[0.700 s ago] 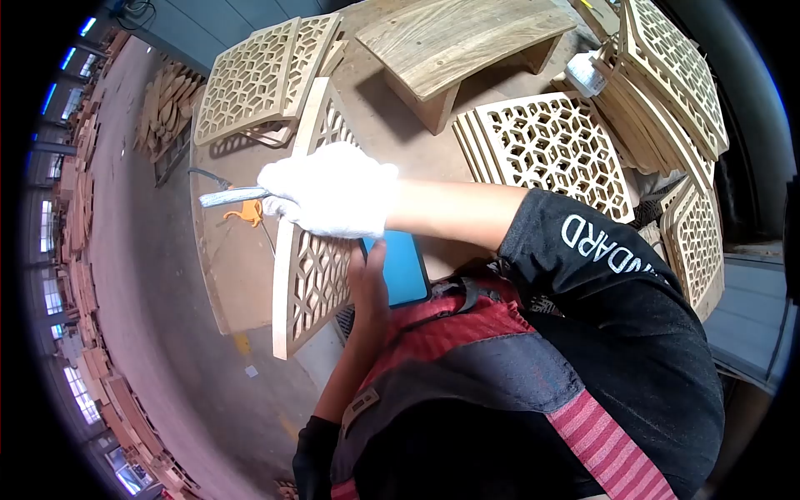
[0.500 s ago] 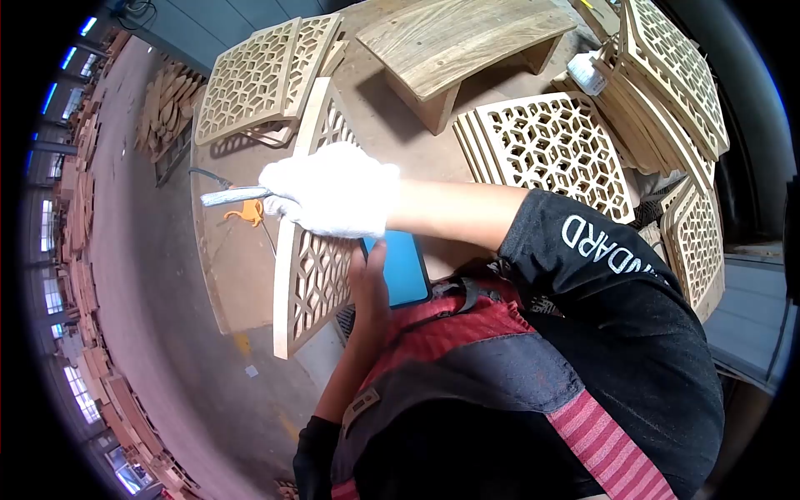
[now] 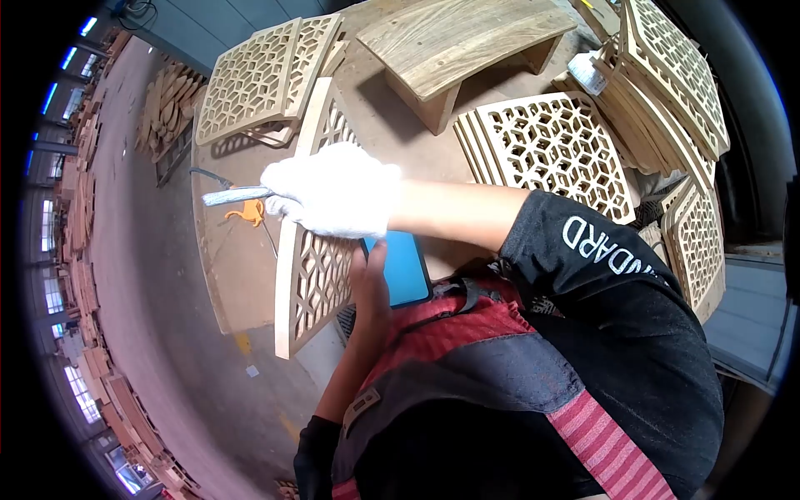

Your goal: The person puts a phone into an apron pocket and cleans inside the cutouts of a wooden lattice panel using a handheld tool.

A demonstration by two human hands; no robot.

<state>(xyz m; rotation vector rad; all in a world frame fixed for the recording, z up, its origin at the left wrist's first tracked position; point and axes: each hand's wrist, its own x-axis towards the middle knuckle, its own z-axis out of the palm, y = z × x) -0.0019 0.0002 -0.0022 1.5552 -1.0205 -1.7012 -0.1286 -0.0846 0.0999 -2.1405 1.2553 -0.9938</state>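
A wooden lattice panel [image 3: 321,271] stands on edge in front of me, its narrow rim facing left. My right hand [image 3: 329,190], in a white glove, is closed around a folded grey-blue strip of sandpaper [image 3: 236,196] and lies across the panel's edge. The strip sticks out to the left of the glove. Bare and lower down, my left hand [image 3: 369,279] grips the panel from its near side; some of its fingers are hidden. Just right of that hand is a flat blue object with a dark rim [image 3: 404,271], partly covered.
More lattice panels lie at the back left [image 3: 250,79], and a stack [image 3: 558,146] sits to the right. A small wooden bench [image 3: 467,42] stands on the worktable [image 3: 237,287]. An orange clamp-like tool [image 3: 246,212] lies left of the panel. Further panels [image 3: 679,71] are piled far right.
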